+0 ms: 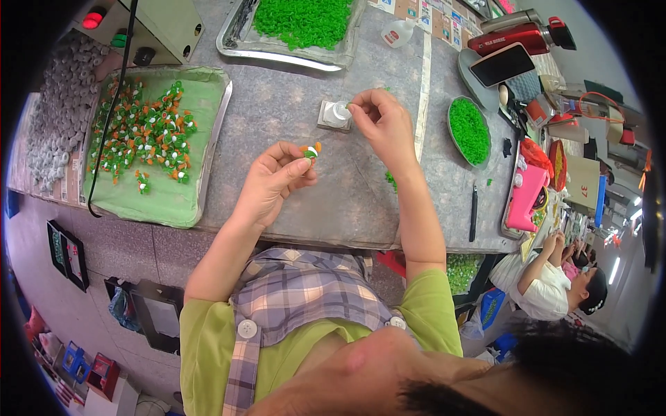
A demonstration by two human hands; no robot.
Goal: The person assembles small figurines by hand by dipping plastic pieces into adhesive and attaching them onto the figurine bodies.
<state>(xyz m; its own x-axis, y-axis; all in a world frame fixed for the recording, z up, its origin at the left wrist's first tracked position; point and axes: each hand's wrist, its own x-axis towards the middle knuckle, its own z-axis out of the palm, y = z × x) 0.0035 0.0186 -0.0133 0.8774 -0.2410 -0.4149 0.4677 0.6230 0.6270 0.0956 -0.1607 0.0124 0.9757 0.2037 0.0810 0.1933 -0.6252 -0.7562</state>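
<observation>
My left hand (277, 177) is closed, its thumb and fingers pinching a small green, white and orange plastic figure (311, 150) above the table. To its right and farther off, my right hand (381, 123) is closed in a pinch beside a small whitish, translucent pot (340, 111) on a square base. What the right fingertips hold is too small to make out. At the left, a tray with a light green lining (163, 208) bears a pile of similar figures (149, 135).
A metal tray (277, 61) of bright green pieces lies at the back. To the right are a bowl (452, 142) of green pieces, a black pen-like tool (474, 215), a phone (502, 64), a red flask (513, 41) and a white bottle (397, 32). A co-worker (548, 277) sits farther right.
</observation>
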